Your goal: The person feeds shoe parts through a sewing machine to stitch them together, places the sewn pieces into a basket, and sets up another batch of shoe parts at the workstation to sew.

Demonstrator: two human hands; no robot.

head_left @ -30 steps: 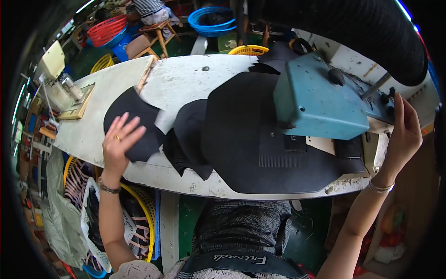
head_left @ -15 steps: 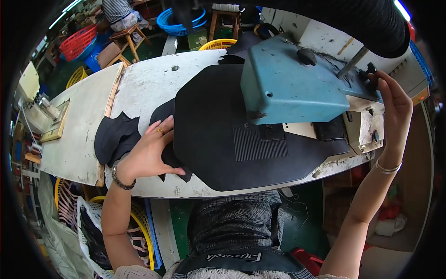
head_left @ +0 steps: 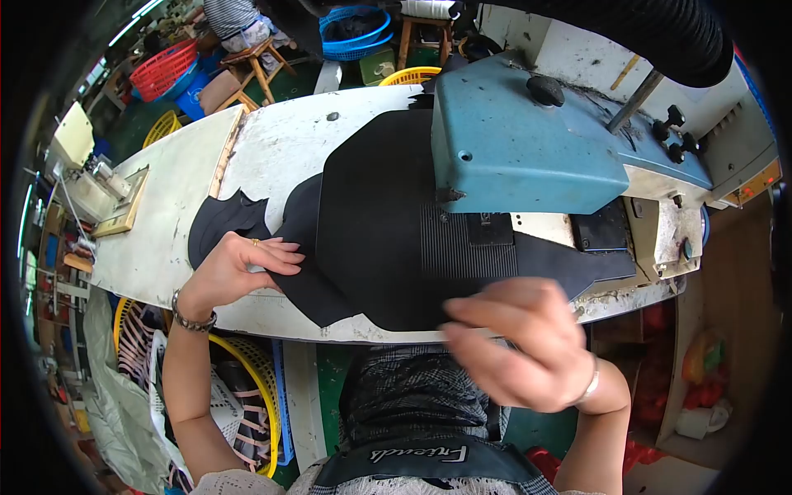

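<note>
My left hand [head_left: 235, 276] pinches the edge of a flat black cut piece [head_left: 318, 289], thumb below and fingers above. That piece lies partly under a black octagonal board [head_left: 371, 206] on the white machine table. Beside the hand, more black cut pieces [head_left: 227, 223] are stacked. My right hand [head_left: 524, 342], blurred by motion, hovers over the front edge of the board, its bent fingers apart with nothing visible between them. The blue machine head [head_left: 528, 140] overhangs the board and hides its far right part. Below it is a ribbed plate [head_left: 445, 247].
Black knobs [head_left: 676, 136] sit on the machine's right side, under a thick black hose [head_left: 660, 41]. Another machine [head_left: 107, 186] stands at the far left. Baskets [head_left: 260, 396] with strips are below the table. Behind, a person [head_left: 239, 25] sits near a red basket [head_left: 165, 70].
My right hand has left the knobs and come down toward me to the front of the board. My left hand has drawn the black piece out further toward the table's front edge.
</note>
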